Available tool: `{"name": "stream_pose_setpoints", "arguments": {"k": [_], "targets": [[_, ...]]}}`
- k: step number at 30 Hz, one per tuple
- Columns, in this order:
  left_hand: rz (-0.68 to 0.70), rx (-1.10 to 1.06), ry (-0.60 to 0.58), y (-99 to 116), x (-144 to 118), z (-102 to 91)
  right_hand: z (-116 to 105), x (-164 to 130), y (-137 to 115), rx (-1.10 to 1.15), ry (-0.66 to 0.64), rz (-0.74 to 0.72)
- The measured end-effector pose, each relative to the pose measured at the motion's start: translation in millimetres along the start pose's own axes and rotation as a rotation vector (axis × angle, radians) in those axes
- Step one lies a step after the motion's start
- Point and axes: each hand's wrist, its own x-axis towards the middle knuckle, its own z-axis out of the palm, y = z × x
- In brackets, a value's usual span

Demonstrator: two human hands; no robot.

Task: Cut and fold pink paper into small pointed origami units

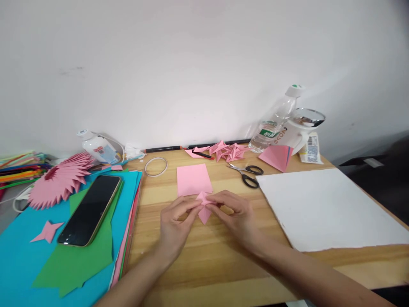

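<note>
Between my two hands is a small folded piece of pink paper [205,215], its pointed lower end hanging down toward me. My left hand [177,219] pinches its left side between thumb and fingers. On the right side, my right hand [235,215] pinches the same piece. The fingertips cover part of its middle. Just behind the hands lies a flat stack of square pink paper [194,179] on the wooden table [179,273]. Folded pink paper pieces [226,151] sit farther back, near the wall.
Black-handled scissors [249,174] lie right of the stack, beside a white board [332,209]. A bottle [271,123] and a mug [297,132] stand behind. On the left, a phone [91,211] rests on green paper [86,264] over blue sheets [19,260]. A tape ring [156,166] lies nearby.
</note>
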Motion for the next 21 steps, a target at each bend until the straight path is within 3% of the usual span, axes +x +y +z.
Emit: {"name": "stream_pose_setpoints", "arguments": {"k": [5, 12, 18, 21], "targets": [[0.084, 0.1, -0.024, 0.2, -1.8, -1.6, -0.6, 0.3, 0.4, -0.069, -0.027, -0.057], [0.071, 0.125, -0.011, 2.8, 0.5, -0.5, -2.4, -0.3, 1.1, -0.127, -0.084, -0.086], [-0.217, -0.057, -0.06, 7.8, 4.5, -0.9, -3.5, 2.4, -8.6, -0.008, -0.13, -0.016], [-0.319, -0.152, -0.03, 11.6, 6.3, -0.9, -3.1, 4.0, -10.2, 0.15, -0.19, 0.131]]}}
